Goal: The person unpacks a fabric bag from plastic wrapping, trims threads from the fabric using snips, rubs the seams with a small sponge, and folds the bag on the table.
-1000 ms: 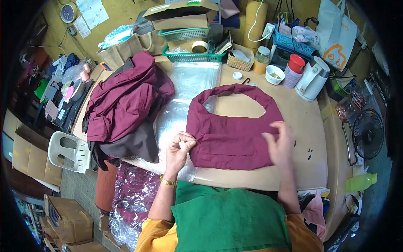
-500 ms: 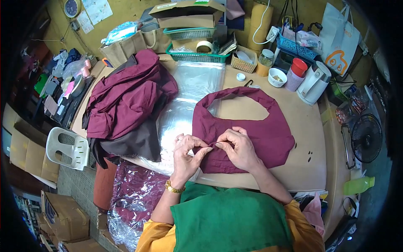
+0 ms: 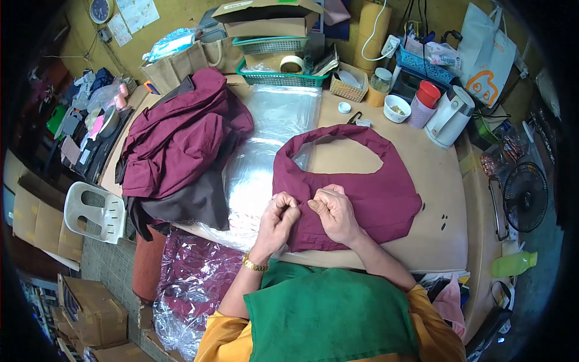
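A maroon cloth bag [image 3: 380,196] with a wide looped handle lies flat in front of me on the table. At its left part, my left hand [image 3: 278,222] is closed, with thumb and fingers curled together. Just to the right, over the bag's middle, my right hand [image 3: 333,216] is closed too, thumb against bent fingers. A small gap separates the two hands. Whatever is pinched in them is hidden by the fingers or too small to make out.
Left of the bag are clear plastic sheets [image 3: 256,157] and a heap of maroon and black cloth [image 3: 181,145]. Green baskets [image 3: 277,78], a white bowl [image 3: 397,110] and an electric kettle [image 3: 449,117] stand along the back. A plastic-wrapped maroon bundle [image 3: 196,283] sits below the table's left edge.
My hands, which were pinching together at one spot on the bag, have drawn slightly apart. The fingers of both have curled in tighter.
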Demonstrator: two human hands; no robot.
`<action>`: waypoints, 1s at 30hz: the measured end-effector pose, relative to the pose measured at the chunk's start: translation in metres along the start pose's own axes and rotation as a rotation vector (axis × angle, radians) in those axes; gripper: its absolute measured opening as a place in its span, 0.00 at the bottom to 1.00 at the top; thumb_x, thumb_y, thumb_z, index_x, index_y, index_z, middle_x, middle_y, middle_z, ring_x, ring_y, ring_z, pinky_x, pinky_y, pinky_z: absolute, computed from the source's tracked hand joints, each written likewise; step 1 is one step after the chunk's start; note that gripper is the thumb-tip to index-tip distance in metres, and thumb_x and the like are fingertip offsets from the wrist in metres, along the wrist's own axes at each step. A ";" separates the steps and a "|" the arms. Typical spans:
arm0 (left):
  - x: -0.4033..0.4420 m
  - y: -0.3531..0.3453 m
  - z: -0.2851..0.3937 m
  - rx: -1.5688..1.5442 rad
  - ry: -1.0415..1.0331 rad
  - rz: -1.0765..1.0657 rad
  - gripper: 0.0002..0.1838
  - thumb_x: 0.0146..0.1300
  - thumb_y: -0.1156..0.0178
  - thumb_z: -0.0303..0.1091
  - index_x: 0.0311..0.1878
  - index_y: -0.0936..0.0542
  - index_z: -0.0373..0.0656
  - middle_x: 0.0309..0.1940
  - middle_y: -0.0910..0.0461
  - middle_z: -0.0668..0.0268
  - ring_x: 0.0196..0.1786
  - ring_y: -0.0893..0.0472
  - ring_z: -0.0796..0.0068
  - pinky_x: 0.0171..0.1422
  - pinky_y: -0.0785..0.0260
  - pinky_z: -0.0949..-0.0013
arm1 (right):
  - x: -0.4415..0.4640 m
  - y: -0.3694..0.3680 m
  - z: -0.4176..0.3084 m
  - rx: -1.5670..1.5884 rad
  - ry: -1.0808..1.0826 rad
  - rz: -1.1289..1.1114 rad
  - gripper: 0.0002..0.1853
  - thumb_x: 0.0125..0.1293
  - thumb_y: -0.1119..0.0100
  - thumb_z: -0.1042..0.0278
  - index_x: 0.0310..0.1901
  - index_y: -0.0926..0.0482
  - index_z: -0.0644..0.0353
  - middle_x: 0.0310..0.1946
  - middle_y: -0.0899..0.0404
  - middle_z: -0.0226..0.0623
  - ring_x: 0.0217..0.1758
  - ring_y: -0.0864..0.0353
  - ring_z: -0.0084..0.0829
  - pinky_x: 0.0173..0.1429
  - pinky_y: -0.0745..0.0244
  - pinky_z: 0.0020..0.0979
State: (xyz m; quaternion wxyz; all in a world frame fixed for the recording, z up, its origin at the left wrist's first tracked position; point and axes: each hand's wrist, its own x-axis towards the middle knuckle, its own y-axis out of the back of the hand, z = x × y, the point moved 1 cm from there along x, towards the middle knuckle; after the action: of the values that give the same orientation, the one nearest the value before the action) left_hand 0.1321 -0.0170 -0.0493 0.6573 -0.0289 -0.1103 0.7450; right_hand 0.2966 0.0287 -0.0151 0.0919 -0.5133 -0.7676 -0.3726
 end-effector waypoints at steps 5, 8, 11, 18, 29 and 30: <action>-0.002 0.001 0.024 0.668 -0.530 -0.036 0.05 0.59 0.33 0.29 0.37 0.20 0.42 0.31 0.22 0.64 0.38 0.23 0.66 0.65 0.42 0.57 | -0.005 0.018 0.002 -0.101 -0.028 -0.144 0.18 0.68 0.39 0.52 0.29 0.25 0.60 0.24 0.24 0.36 0.33 0.23 0.38 0.54 0.36 0.40; -0.003 0.017 0.001 0.394 -0.377 0.229 0.03 0.69 0.43 0.24 0.42 0.21 0.37 0.35 0.22 0.64 0.39 0.25 0.70 0.55 0.35 0.65 | -0.020 0.073 -0.002 -0.518 -0.048 -0.320 0.27 0.51 0.27 0.44 0.40 0.22 0.60 0.34 0.20 0.36 0.46 0.19 0.37 0.66 0.39 0.44; 0.004 0.045 -0.009 0.689 -0.419 0.437 0.08 0.74 0.48 0.28 0.43 0.23 0.34 0.34 0.24 0.62 0.38 0.27 0.71 0.46 0.34 0.68 | -0.057 0.141 0.021 -0.681 -0.378 -0.430 0.16 0.57 0.27 0.60 0.37 0.21 0.62 0.33 0.18 0.34 0.45 0.18 0.32 0.63 0.34 0.40; 0.015 0.044 -0.010 0.594 -0.426 0.361 0.13 0.75 0.47 0.32 0.32 0.28 0.36 0.28 0.31 0.70 0.34 0.34 0.80 0.42 0.38 0.75 | -0.118 0.123 0.080 0.255 -0.565 0.523 0.01 0.64 0.40 0.80 0.34 0.21 0.64 0.28 0.17 0.32 0.34 0.20 0.22 0.42 0.25 0.29; 0.018 0.056 -0.029 0.563 -0.322 0.364 0.11 0.77 0.49 0.37 0.45 0.32 0.38 0.41 0.33 0.68 0.43 0.35 0.77 0.52 0.41 0.71 | -0.109 0.147 0.078 -0.552 -0.671 0.551 0.12 0.74 0.48 0.61 0.36 0.23 0.60 0.31 0.16 0.44 0.35 0.22 0.46 0.46 0.28 0.42; 0.013 0.055 -0.024 0.630 -0.347 0.390 0.15 0.77 0.49 0.38 0.57 0.34 0.37 0.52 0.33 0.63 0.52 0.33 0.71 0.61 0.43 0.67 | -0.120 0.157 0.080 -0.504 -0.670 0.653 0.13 0.74 0.48 0.58 0.41 0.25 0.60 0.31 0.17 0.45 0.35 0.22 0.47 0.44 0.28 0.43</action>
State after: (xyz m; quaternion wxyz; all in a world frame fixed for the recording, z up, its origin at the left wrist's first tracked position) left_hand 0.0809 -0.0071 -0.0830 0.4521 0.2795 0.0215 0.8467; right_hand 0.5053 0.0260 -0.0592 -0.1734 -0.8225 -0.4418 -0.3134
